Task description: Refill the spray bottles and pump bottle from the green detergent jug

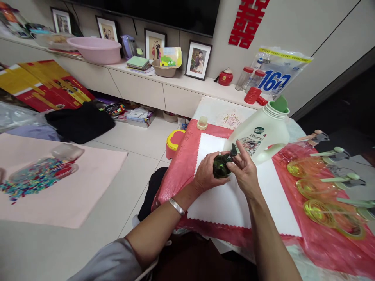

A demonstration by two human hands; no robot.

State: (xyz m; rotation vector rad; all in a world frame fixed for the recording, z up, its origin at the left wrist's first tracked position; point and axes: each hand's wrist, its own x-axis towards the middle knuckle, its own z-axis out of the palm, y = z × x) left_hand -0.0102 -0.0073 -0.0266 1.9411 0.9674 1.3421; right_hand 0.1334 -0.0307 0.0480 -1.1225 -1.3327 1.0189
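My left hand (206, 175) is wrapped round a small dark green bottle (220, 167) above a white cloth (225, 199). My right hand (245, 171) pinches the bottle's black pump top (231, 153) between thumb and fingers. A silver bracelet (177, 206) sits on my left wrist. Just behind the hands lies a large pale green jug (260, 134) on its side, with a green cap (279, 104) and a printed label.
The white cloth rests on a red plastic sheet (181, 164) over the table. Several green spray bottles (322, 187) lie at right. A small cream cap (202, 123) stands behind. On the floor are a yellow stool (173, 143) and a pink mat (58, 187) with colourful beads (32, 177).
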